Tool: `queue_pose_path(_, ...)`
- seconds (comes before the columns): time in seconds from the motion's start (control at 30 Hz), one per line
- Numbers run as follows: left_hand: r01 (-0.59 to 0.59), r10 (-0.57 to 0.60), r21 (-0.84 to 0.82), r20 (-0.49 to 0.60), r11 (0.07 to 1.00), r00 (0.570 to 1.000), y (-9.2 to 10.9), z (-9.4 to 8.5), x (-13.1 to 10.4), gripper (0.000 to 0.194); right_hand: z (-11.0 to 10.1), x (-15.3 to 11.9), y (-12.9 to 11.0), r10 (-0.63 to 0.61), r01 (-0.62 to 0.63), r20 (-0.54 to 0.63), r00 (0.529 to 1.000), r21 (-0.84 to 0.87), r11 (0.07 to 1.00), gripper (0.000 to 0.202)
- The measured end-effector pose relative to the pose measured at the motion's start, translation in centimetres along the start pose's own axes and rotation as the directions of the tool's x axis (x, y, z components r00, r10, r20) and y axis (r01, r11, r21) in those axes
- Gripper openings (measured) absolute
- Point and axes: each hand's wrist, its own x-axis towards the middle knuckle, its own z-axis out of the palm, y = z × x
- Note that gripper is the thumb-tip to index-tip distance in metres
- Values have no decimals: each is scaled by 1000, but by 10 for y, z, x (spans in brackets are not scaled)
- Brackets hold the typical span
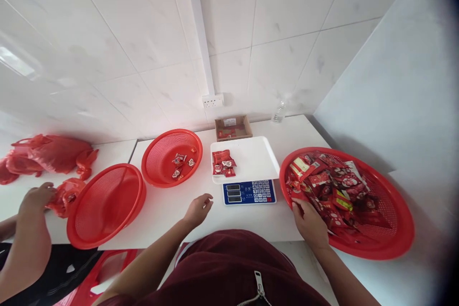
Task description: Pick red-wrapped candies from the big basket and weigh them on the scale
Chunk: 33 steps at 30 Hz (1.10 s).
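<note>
My left hand (pixel 198 210) hovers over the white table in front of the digital scale (pixel 250 192). Its fingers are loosely bent and apart from the thumb, with nothing visible in them. Several red candy packets (pixel 223 162) lie on the left part of the scale's white tray (pixel 253 158). On the right, a large red basket (pixel 403 220) holds many red snack packets (pixel 337 186). My right hand (pixel 311 224) is at this basket's near left rim, fingers curled by the packets; what they grip is hidden.
Left of the scale stands a red basket (pixel 158 150) with a few packets, beside another red basket (pixel 107 201). A cardboard box (pixel 244 128) and a clear plastic bottle (pixel 278 112) are near the wall. At far left, another person's hand (pixel 38 198) touches a red plastic bag (pixel 65 196).
</note>
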Motion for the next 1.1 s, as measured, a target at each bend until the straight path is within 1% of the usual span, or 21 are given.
queue_pose_path(0.07,5,-6,13,50,1000,999,-1,6,-5,24,1,0,1,4,-4,0,1000,-5,1000,34)
queue_pose_path(0.17,13,-15,20,96,1000,995,-2,10,-10,26,2,0,2,-1,1,-8,1000,-18,1000,35)
queue_pose_path(0.4,35,-35,7,138,999,990,-10,11,-16,27,4,-1,3,9,-9,-6,1000,-36,999,35)
queue_pose_path(0.43,56,-52,-23,140,998,989,-13,12,-15,26,4,-1,2,15,-15,-3,1000,-46,999,35)
queue_pose_path(0.47,102,-89,-88,138,991,986,-15,13,-15,25,3,-2,2,25,-25,0,1000,-57,998,36)
queue_pose_path(0.53,226,-195,-264,138,938,971,-20,12,-11,28,3,-2,1,47,-46,6,999,-84,995,37)
queue_pose_path(0.57,286,-254,-360,135,888,958,-23,10,-8,34,3,-2,1,58,-57,7,998,-97,994,37)
queue_pose_path(0.6,341,-319,-465,127,817,939,-25,7,-4,40,3,-2,1,62,-61,6,998,-107,992,37)
queue_pose_path(0.67,400,-456,-675,104,620,884,-29,-5,7,51,3,-1,3,38,-37,0,999,-112,993,37)
queue_pose_path(0.73,386,-584,-838,102,386,805,-34,-21,20,56,5,-1,7,2,-3,-12,1000,-107,994,37)
queue_pose_path(0.77,367,-630,-882,108,296,769,-36,-30,27,57,6,0,8,-13,11,-17,1000,-104,994,37)
queue_pose_path(0.8,354,-659,-900,107,254,744,-40,-38,34,58,7,0,10,-20,17,-21,1000,-107,994,37)
queue_pose_path(0.87,354,-698,-903,91,242,710,-47,-51,47,54,9,0,13,-16,12,-33,999,-122,992,37)
queue_pose_path(0.97,387,-750,-881,57,273,659,-61,-61,54,39,9,0,14,-9,1,-54,999,-139,990,36)
queue_pose_path(1.03,424,-783,-852,27,307,621,-72,-65,49,27,8,0,14,0,-4,-34,999,-141,990,37)
queue_pose_path(1.1,471,-803,-807,-6,356,595,-84,-73,34,19,6,1,13,23,-22,6,1000,-157,987,40)
